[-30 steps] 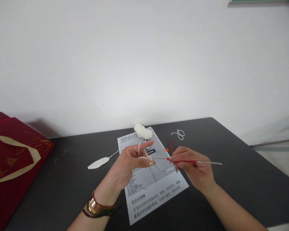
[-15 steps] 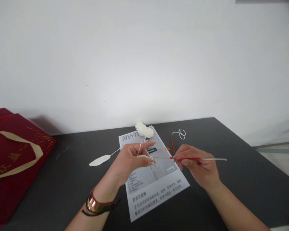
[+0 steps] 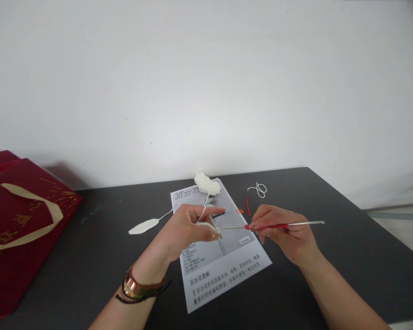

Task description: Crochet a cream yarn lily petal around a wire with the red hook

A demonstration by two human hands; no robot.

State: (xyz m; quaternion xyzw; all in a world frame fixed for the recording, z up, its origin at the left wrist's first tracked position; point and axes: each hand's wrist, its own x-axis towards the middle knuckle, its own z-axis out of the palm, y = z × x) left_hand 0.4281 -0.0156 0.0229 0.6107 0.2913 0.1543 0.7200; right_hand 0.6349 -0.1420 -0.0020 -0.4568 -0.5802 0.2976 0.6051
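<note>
My left hand [image 3: 187,229] is raised over a printed instruction sheet [image 3: 223,270]. White yarn runs over its forefinger, and thumb and finger pinch a small white crochet piece [image 3: 216,231]. My right hand [image 3: 284,233] grips a crochet hook [image 3: 278,225] with a red grip. The hook's metal tip points left into the pinched piece. The yarn leads back to a small white yarn ball [image 3: 207,184] at the sheet's far end.
A dark table [image 3: 347,256] carries it all. A white crocheted petal [image 3: 143,226] with a yarn tail lies to the left. A red gift bag [image 3: 17,224] stands at the far left. A loose yarn scrap [image 3: 258,189], a red needle [image 3: 247,206] and an orange marker [image 3: 240,211] lie behind.
The hook has slid a little to the right and its tip stays at the pinched piece. Both hands have barely shifted; the view tilted slightly.
</note>
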